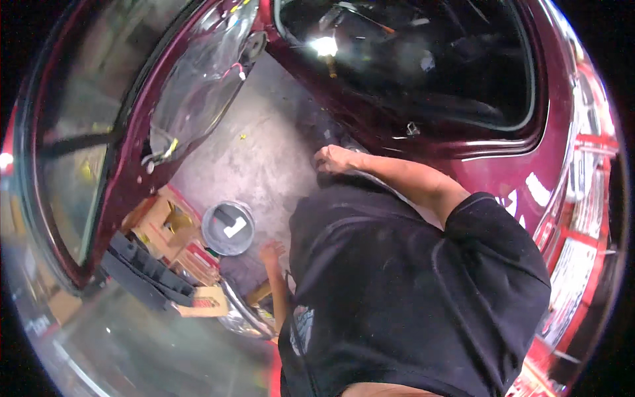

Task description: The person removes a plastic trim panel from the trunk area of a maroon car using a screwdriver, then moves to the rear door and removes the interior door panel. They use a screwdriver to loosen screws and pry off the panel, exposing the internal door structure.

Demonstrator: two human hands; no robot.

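My left hand (272, 250) hangs low with its fingers apart and nothing in them, beside a round grey bucket (218, 241) with a dark and white item inside. My right hand (334, 159) is raised beside the lower body of a maroon car (503, 172), its fingers curled; what they hold, if anything, is hidden. My dark-shirted body covers much of the lower right view. At the upper left stands an open maroon door (129, 182), its inside covered by clear plastic sheet (198, 79), with a loose wire connector (241, 74).
Cardboard boxes (165, 225) and a dark grey slotted piece (142, 268) lie left of the bucket on the concrete floor (245, 159). A curved shiny part (241, 308) lies near my left forearm. The car's dark glass (417, 73) fills the upper right.
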